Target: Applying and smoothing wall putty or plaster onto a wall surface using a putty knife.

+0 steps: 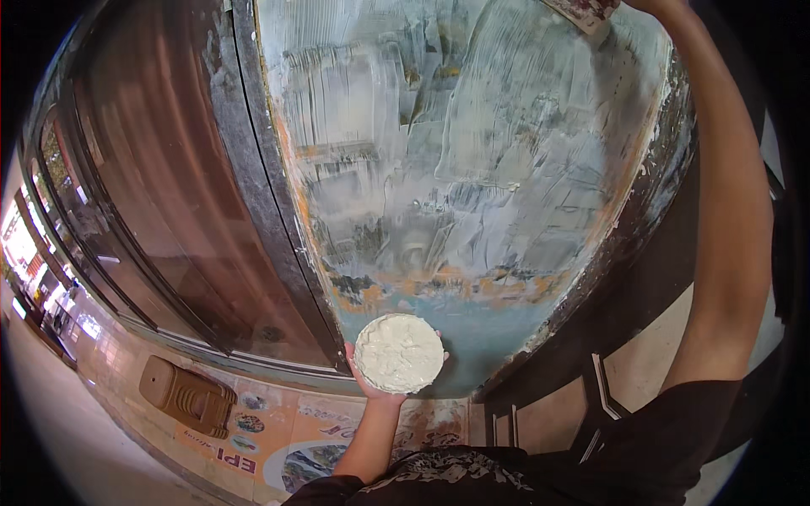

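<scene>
My left hand (368,388) holds up a round container of white putty (398,354) from below, its fingers curled around the sides. The putty's surface is rough and heaped level with the rim. My right arm is raised high along the right side. At the top edge, my right hand (651,4) is mostly cut off, closed on a flat, reddish-brown scraper (588,13) smeared with white. The scraper lies against the upper right of a blue-grey wall panel (506,160), which carries streaky whitish coats. Lower down, a band of orange and dark patches crosses it above bare blue.
A dark frame (266,169) borders the panel, with brown curtained glass (169,185) to the left. A brown plastic stool (187,395) lies on a printed banner (278,447) on the floor. Dark panelled woodwork (548,405) stands at lower right.
</scene>
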The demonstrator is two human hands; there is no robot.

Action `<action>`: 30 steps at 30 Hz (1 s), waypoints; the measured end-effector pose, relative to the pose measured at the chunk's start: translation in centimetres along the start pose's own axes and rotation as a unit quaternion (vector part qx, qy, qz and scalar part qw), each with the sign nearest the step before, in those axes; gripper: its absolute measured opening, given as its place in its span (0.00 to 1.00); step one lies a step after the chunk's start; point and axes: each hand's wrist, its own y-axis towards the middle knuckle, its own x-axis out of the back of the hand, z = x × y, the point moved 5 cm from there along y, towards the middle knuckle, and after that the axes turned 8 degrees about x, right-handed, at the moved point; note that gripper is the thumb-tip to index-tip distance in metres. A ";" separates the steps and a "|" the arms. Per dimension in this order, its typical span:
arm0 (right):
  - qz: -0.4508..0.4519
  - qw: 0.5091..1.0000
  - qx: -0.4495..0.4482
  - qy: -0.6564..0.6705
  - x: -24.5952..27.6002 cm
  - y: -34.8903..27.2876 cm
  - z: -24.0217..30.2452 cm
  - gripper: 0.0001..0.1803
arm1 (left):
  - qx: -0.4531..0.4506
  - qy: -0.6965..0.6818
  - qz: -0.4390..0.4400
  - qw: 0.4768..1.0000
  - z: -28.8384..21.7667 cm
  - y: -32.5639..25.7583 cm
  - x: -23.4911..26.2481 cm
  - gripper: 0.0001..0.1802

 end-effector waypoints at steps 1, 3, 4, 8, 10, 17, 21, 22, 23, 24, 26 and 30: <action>0.071 0.983 -0.036 0.163 0.1 -0.3 -0.9 0.06 | 0.011 -0.011 -0.009 1.000 0.1 -0.1 0.0 0.51; 0.109 0.936 -0.036 0.334 0.6 -2.4 -1.2 0.07 | 0.015 -0.015 0.002 1.000 0.3 0.0 -0.3 0.51; 0.081 0.906 -0.041 0.415 0.4 -3.8 -1.0 0.08 | 0.018 -0.020 0.012 1.000 0.4 0.2 -0.5 0.52; 0.045 0.877 -0.014 0.479 -3.7 -8.2 5.2 0.06 | 0.007 -0.021 -0.006 1.000 -0.1 -0.1 0.0 0.49; -0.014 0.939 0.120 0.321 -1.1 -8.7 10.9 0.08 | 0.013 -0.016 0.000 1.000 0.1 0.0 -0.2 0.48; 0.146 0.937 0.192 0.252 -1.4 -4.7 22.1 0.05 | 0.024 -0.026 0.020 0.999 0.5 -0.9 0.1 0.52; 0.084 0.972 0.158 0.149 -2.0 -3.3 22.3 0.05 | -0.005 -0.021 0.020 1.000 -1.0 -2.0 1.0 0.53; 0.066 0.981 0.132 0.123 -2.2 -3.1 22.0 0.05 | -0.009 -0.022 0.019 1.000 -1.4 -2.3 1.2 0.53; 0.066 0.981 0.134 0.124 -2.7 -3.1 21.6 0.05 | -0.019 -0.023 0.002 1.000 -2.0 -2.6 1.4 0.54; -0.048 0.977 0.149 0.142 -2.3 -3.6 20.5 0.05 | -0.023 -0.025 -0.013 0.999 -2.3 -2.6 1.5 0.54; -0.274 0.928 0.174 0.180 -1.2 -4.5 19.2 0.08 | -0.020 -0.026 0.002 0.999 -2.9 -2.8 1.5 0.54; 0.168 0.979 0.075 0.089 -1.4 0.0 18.5 0.11 | -0.032 -0.038 0.006 0.999 -3.8 -3.0 1.5 0.54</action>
